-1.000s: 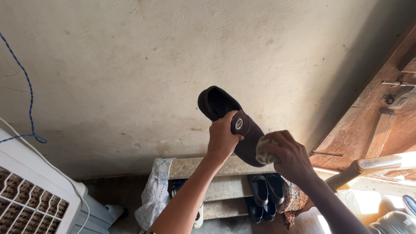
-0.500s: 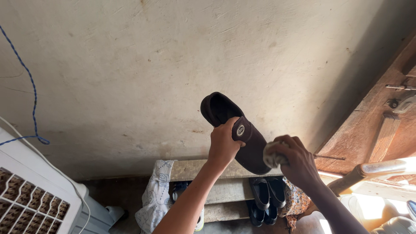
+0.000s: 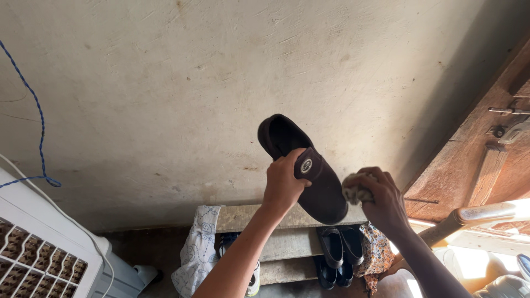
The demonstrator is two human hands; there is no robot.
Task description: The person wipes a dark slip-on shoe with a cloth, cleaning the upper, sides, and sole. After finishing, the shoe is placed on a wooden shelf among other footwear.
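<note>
Left hand grips a dark shoe around its middle, fingers wrapped tight over the upper, thumb side hidden behind. Shoe held up in front of a stained plaster wall, opening up-left, toe pointing down-right. Small round pale badge on the shoe's tongue, just beside the left fingertips; print too small to tell.

Right hand closed in a fist around a crumpled beige cloth, cloth pressed against the shoe's toe side. Both forearms rise from the bottom edge and cover part of what sits below.

Below the hands, a low wooden rack against the wall. Pair of black shoes on its lower shelves, right side, just under the held shoe. A white shoe partly hidden behind the left forearm. White patterned cloth hangs off the rack's left end; floral orange cloth hangs at the right end, partly behind the right wrist.

Bottom-left: white appliance with a grille, white cable over it. Blue cord hangs down the wall at the far left.

Right: brown wooden door with a metal latch near the top. A worn wooden handle sticks out just right of the right hand, in bright sunlight
</note>
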